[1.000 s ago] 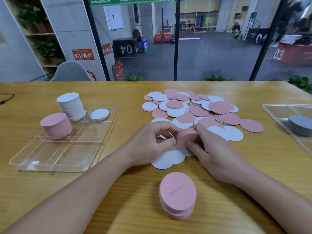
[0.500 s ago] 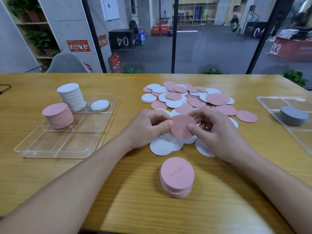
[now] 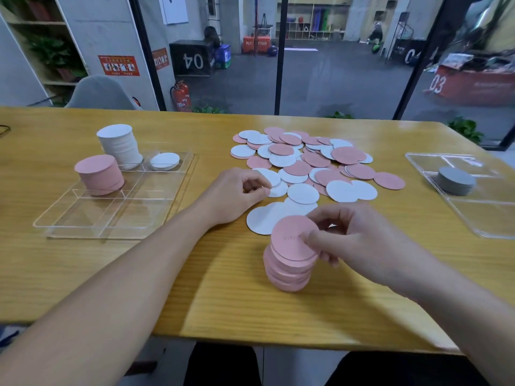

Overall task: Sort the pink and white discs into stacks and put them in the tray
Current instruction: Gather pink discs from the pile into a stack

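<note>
Pink discs [image 3: 291,240] pinched in right hand [image 3: 359,243], thumb on top face, fingers [image 3: 328,257] curled under edge; bunch sits tilted on top of near pink stack [image 3: 287,277] on worktop [image 3: 195,288]. Left hand [image 3: 237,193] rests at near edge of loose pink-and-white pile [image 3: 309,162], fingers loosely curled, holding nothing visible. Clear tray [image 3: 92,218] at far left holds pink stack [image 3: 99,174], tall white stack [image 3: 119,146], low white stack [image 3: 165,161] in separate compartments. Second tray [image 3: 487,215] at right, grey stack [image 3: 455,181] inside
</note>
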`<state>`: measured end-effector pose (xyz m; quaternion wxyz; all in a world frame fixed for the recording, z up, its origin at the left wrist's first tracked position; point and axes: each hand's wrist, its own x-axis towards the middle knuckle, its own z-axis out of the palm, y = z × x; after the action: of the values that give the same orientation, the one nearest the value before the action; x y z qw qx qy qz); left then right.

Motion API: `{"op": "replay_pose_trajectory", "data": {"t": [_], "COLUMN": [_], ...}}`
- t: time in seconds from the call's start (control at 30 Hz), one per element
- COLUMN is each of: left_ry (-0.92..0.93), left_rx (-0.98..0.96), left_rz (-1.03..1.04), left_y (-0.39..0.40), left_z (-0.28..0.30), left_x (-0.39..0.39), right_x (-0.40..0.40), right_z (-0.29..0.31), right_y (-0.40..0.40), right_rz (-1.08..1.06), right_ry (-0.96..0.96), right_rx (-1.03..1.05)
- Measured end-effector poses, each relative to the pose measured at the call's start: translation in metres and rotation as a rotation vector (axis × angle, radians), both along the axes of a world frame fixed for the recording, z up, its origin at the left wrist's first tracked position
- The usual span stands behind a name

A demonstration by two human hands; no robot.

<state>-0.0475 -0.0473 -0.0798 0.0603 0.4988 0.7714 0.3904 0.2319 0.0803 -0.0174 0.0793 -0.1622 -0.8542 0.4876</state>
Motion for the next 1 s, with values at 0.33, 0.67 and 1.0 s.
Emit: {"op": "replay_pose_trajectory", "data": {"t": [0.33,0.67,1.0], "left_ry": [0.027,-0.142,0.198], "left_rx": [-0.003,-0.006,-0.231], "left_rz": [0.038,0.137,0.238], "left_y": [-0.001,-0.059,-0.073], "left_z": [0.001,0.038,0.004], "left_x": [0.003,0.127,0.167], "right_x": [0.005,-0.005,-0.012], "right_z": [0.001,0.026,0.032], "right_y": [-0.01,-0.022,-0.026], "right_rz": [0.023,0.136,0.19], "right_ry": [-0.064,-0.445,-0.598], "right_rx": [0.172,0.272,0.218]}}
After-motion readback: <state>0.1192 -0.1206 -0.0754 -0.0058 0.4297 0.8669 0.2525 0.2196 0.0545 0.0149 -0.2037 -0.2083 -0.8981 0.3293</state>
